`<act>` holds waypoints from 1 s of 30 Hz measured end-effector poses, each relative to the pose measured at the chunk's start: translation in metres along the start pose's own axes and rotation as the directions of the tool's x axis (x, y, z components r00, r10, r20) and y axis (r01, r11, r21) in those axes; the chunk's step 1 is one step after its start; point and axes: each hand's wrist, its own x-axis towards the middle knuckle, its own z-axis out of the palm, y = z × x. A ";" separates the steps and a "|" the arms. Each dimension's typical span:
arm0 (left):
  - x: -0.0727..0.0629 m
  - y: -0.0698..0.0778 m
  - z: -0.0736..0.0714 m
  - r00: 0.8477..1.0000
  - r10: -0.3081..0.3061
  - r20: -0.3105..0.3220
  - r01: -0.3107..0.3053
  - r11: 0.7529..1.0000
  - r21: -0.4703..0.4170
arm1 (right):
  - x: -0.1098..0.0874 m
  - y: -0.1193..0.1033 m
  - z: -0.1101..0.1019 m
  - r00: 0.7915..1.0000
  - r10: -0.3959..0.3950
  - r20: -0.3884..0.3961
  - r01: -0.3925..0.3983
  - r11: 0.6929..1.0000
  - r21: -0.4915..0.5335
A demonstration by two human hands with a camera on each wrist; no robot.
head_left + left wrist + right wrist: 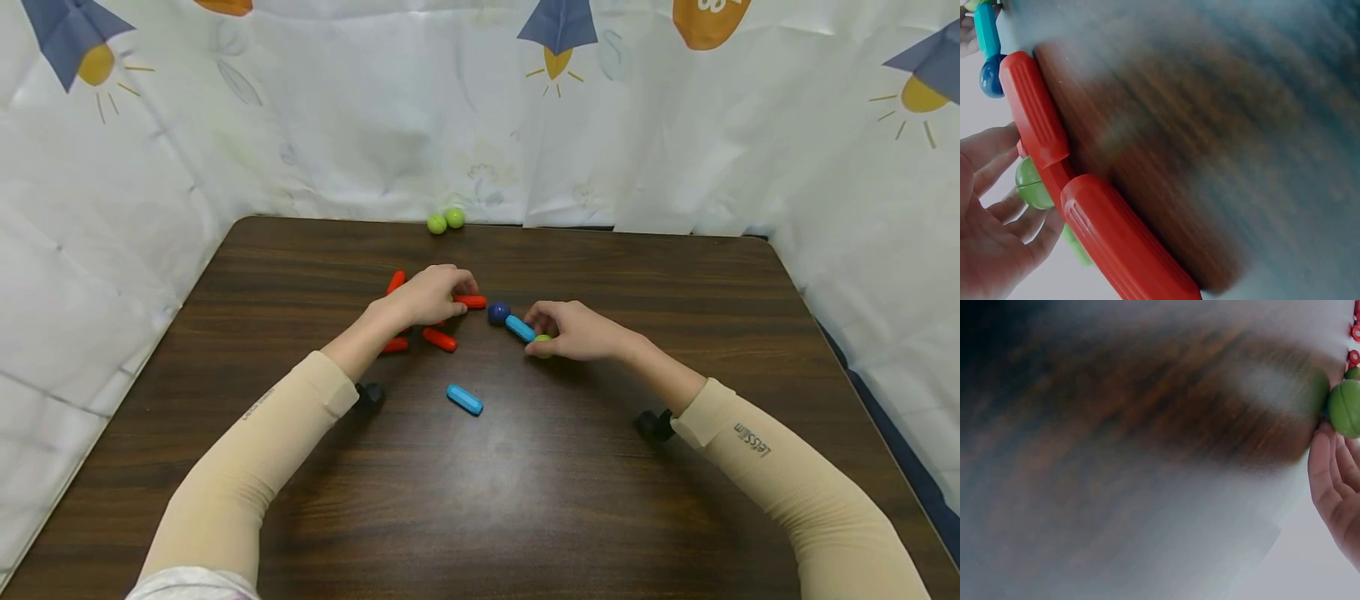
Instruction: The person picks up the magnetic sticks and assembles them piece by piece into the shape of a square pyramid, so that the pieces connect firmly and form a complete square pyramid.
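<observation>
My left hand [437, 292] is over the middle of the table, gripping a red rod [471, 301] between thumb and fingers. Under that hand a green ball [1034, 184] shows at the rod's inner end. Just right of the rod's tip is a dark blue ball [498, 313]. A light blue rod [521, 328] runs from it to another green ball [543, 342]. Thumb and fingers of my right hand [577, 331] pinch this green ball. In the right wrist view, those fingers curve up around the green ball [1346, 407].
Loose red rods lie around the left hand, one in front [439, 339] and one behind it [396, 282]. A single light blue rod [465, 400] lies nearer the body. Two green balls [446, 220] sit at the table's [525, 500] back edge, against a white curtain [360, 125].
</observation>
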 end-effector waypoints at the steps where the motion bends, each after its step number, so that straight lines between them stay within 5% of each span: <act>1: -0.001 0.000 -0.001 1.000 0.002 -0.003 -0.002 1.000 -0.003 | 0.000 0.000 0.001 1.000 0.002 -0.002 -0.002 1.000 -0.004; 17: -0.010 0.000 -0.005 1.000 0.002 -0.003 -0.002 1.000 0.002 | 0.008 -0.008 0.003 0.995 0.075 -0.059 -0.076 0.997 -0.008; 30: -0.010 0.000 -0.002 1.000 0.020 -0.010 -0.020 1.000 0.019 | 0.024 -0.016 0.005 0.995 -0.016 -0.103 0.002 0.991 -0.130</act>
